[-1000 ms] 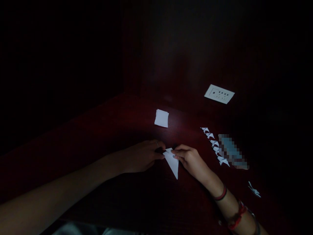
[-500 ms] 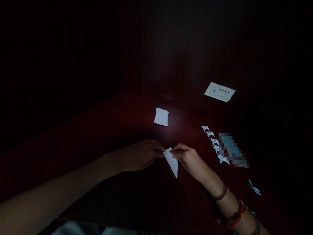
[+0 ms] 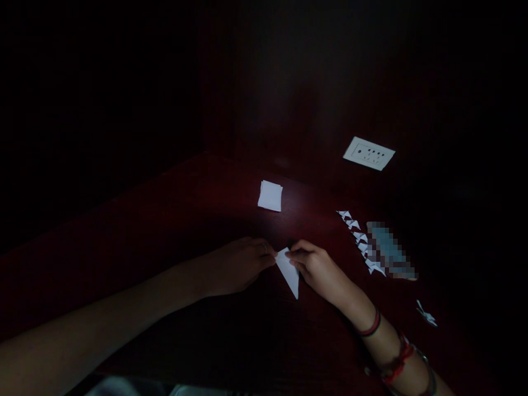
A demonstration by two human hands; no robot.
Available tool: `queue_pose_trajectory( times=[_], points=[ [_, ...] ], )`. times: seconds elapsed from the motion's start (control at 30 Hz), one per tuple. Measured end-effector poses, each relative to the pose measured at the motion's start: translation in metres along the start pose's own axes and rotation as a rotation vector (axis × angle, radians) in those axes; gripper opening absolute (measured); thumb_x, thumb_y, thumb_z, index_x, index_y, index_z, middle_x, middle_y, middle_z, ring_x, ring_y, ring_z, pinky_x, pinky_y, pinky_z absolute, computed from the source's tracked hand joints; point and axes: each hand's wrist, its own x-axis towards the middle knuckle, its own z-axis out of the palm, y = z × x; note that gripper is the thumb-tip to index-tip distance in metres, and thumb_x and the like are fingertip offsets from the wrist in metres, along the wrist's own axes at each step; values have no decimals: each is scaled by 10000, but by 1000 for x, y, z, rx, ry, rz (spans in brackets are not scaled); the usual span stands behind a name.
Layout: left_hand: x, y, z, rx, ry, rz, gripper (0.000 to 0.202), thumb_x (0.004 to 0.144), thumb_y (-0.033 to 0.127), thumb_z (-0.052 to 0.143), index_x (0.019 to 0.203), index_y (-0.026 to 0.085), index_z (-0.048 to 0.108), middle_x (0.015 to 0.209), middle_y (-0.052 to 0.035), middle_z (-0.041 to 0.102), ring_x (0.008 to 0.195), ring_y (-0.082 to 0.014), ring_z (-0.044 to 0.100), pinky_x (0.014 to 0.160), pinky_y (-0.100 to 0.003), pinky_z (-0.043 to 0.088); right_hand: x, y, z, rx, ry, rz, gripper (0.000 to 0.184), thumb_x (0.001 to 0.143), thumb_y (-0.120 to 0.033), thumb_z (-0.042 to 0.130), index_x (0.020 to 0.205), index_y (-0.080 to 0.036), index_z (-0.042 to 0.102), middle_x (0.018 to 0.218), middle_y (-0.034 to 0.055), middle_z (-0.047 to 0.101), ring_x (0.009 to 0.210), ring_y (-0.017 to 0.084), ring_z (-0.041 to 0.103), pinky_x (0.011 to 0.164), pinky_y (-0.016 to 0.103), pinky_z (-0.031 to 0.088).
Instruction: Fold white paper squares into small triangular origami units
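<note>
Pinching the paper (image 3: 290, 275) at its far left corner, the left hand (image 3: 249, 263) has fingertips nearly together; the right hand (image 3: 317, 267), fingers curled, grips its right edge. Between them on the table (image 3: 185, 203), its long axis points near and slightly right.

We have free passage over the counter (image 3: 165, 209) at left, while the paper stack (image 3: 270, 196) obstructs the far middle and folded papers (image 3: 362, 237) line the right.

Ring (image 3: 265, 249) on left hand (image 3: 245, 265); right forearm (image 3: 350, 300): red-black band (image 3: 373, 325), red bracelet (image 3: 401, 365).
</note>
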Motion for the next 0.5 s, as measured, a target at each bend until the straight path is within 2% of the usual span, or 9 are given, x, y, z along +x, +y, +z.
queue_pose_trajectory(
  times=[0.13,0.5],
  points=[
    [0,0,1,-3,25,2,324,812,102,413,1118,179,482,1138,-38,514,1097,-181,397,921,-321,290,1,2,0,23,24,26,249,777,-67,460,951,-151,616,881,71,564,820,140,550,718,253,470],
    [2,0,1,-17,2,-35,322,805,103,420,1108,183,499,1188,-48,477,1098,-184,403,922,-321,297,4,3,-1,41,43,51,240,759,-58,482,909,-160,639,851,63,572,795,136,550,708,253,465]
  ],
)
